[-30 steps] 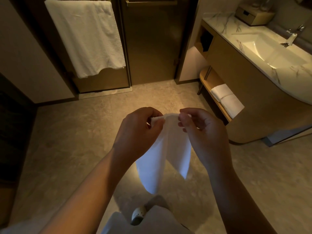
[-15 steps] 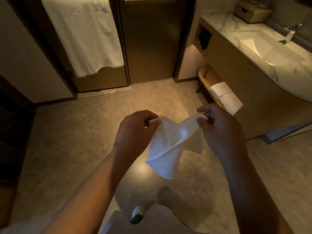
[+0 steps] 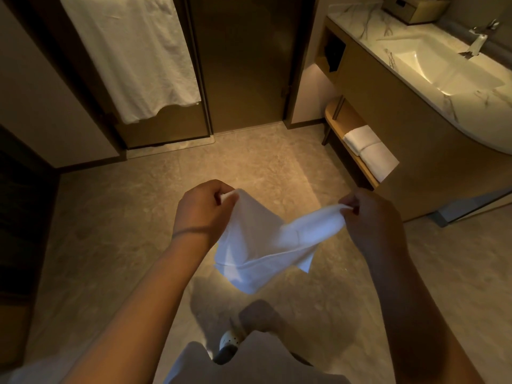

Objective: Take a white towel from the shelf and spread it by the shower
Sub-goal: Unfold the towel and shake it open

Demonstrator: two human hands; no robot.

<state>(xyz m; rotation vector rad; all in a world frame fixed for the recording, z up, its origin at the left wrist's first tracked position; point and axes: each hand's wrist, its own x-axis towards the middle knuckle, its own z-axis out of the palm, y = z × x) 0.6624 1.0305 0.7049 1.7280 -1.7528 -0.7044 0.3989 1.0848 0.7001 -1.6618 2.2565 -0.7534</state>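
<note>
A small white towel [image 3: 263, 245] hangs in the air above the floor, held by two corners. My left hand [image 3: 201, 214] pinches its left corner and my right hand [image 3: 371, 220] pinches the right one. The cloth sags between them, partly unfolded, its lower edge drooping toward my feet. Two folded white towels [image 3: 370, 151] lie on the low wooden shelf [image 3: 336, 117] under the vanity at the right. The dark glass shower door [image 3: 243, 65] stands straight ahead, beyond the floor in front of me.
A large white towel [image 3: 133, 51] hangs on the door panel at the left. The vanity with sink [image 3: 443, 67], tap [image 3: 478, 41] and a box [image 3: 412, 8] fills the right. Stone-tile floor [image 3: 124, 217] lies ahead. My shoe [image 3: 230, 342] shows below.
My hands have moved apart, the right one going right, and the towel has opened from a narrow hanging fold into a wider sagging sheet.
</note>
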